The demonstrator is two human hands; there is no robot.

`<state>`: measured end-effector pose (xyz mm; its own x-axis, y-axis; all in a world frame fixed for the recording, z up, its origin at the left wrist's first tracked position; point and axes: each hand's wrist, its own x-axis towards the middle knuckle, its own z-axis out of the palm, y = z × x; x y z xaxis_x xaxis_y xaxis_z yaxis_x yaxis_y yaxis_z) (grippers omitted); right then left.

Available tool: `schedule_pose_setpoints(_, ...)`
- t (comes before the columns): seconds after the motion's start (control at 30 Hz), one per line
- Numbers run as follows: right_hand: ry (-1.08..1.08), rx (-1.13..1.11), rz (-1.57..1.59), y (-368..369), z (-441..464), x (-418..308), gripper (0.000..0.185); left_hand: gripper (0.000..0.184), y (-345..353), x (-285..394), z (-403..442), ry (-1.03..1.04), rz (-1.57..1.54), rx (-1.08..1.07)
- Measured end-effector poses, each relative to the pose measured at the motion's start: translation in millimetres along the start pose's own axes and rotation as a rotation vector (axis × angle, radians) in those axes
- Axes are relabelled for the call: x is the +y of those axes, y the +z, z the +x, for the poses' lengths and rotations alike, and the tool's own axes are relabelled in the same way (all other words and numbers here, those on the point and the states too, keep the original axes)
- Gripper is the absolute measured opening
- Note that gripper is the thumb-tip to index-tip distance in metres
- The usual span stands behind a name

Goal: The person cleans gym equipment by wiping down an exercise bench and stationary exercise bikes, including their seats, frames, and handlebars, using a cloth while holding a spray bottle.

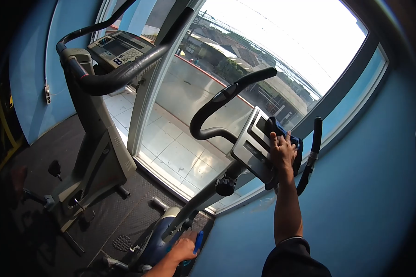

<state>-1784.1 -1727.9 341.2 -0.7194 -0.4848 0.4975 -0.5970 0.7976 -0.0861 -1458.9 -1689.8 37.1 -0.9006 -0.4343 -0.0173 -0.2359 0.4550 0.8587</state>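
Observation:
My right hand (284, 150) presses a dark blue cloth (299, 144) against the grey console (252, 147) of an exercise bike. Its thumb and index finger are spread, while the other fingers bend into the cloth. Part of the cloth stands up above the console's top edge. Lower down, my left hand (184, 247) is closed around what looks like a spray bottle with a blue head (198, 241). Most of the bottle's body is hidden by the hand. The hand is beside the bike's frame post, above its dark blue lower housing (158, 235).
Black handlebars (212, 104) curve out on both sides of the console, and a black knob (225, 185) sits on the post. A second exercise bike (94, 120) stands at left. A glass door and window are ahead; a blue wall (356, 198) is close at right.

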Motion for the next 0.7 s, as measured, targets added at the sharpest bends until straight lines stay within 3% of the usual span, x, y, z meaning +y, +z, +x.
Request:
schedule_pose_setpoints(0.13,-0.198,-0.05,0.012,8,13,-38,0.08,0.06,1,3,4,0.001,-0.076,-0.027)
schedule_pose_setpoints(0.27,-0.368,-0.08,0.073,10,-5,-27,0.075,0.056,-10,12,1,-0.069,-0.066,-0.074)
schedule_pose_setpoints(0.37,-0.403,-0.077,0.132,15,-34,-3,0.071,0.058,-4,8,-1,0.027,-0.094,-0.023)
schedule_pose_setpoints(0.43,-0.389,-0.081,0.179,17,-37,12,0.069,0.063,6,2,-1,0.168,-0.047,0.174)
schedule_pose_setpoints(0.47,-0.377,-0.084,0.21,19,-32,19,0.068,0.063,6,3,-3,0.16,-0.047,0.171)
schedule_pose_setpoints(0.53,-0.195,-0.054,0.203,8,-23,7,0.073,0.063,-11,20,0,0.167,-0.096,0.125)
schedule_pose_setpoints(0.6,-0.181,0.035,0.092,18,-10,1,0.078,0.059,-7,21,2,0.198,-0.154,0.187)
schedule_pose_setpoints(0.67,-0.269,-0.057,0.029,7,-24,-14,0.083,0.057,-6,21,6,0.286,-0.184,0.297)
schedule_pose_setpoints(0.7,-0.365,-0.08,0.042,9,-30,-7,0.081,0.058,-17,32,5,0.26,-0.225,0.237)
